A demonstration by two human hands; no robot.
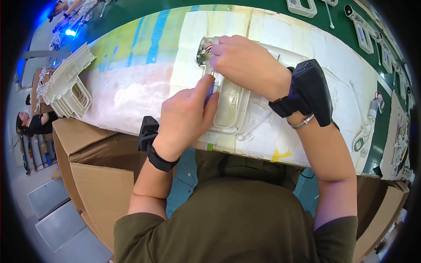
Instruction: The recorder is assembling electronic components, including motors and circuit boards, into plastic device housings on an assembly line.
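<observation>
Left hand: your left hand (186,116) sits about mid-frame, fingers curled shut around a small dark tool (209,93), tip pointing up toward the thin wires.
Right hand: your right hand (243,61) is just above it, closed down over the top end of the white plastic housing (230,105). It's gripping there, though how much is under the palm I can't tell.
Housing: a long, pale tray-shaped shell, lying upright in the frame's centre on the white bench top (131,92), its lower end just short of the near bench edge.
Wires: red and white leads (209,47) poke out at the housing's top left corner, right beside your right fingers.
Wrist gear: a black band on each wrist, with the chunky black unit (309,90) on the right one.
Left of centre: a stack of white plastic frames (68,85) sits at the bench's left end, well apart from your hands, with open bench between.
Right side: a small part with coiled wires (366,131) lies near the right edge, also well apart.
Lower left: an open cardboard box (94,166) butts up under the bench edge, close beside your left forearm.
Upper right: more white parts (364,33) line the green strip.
</observation>
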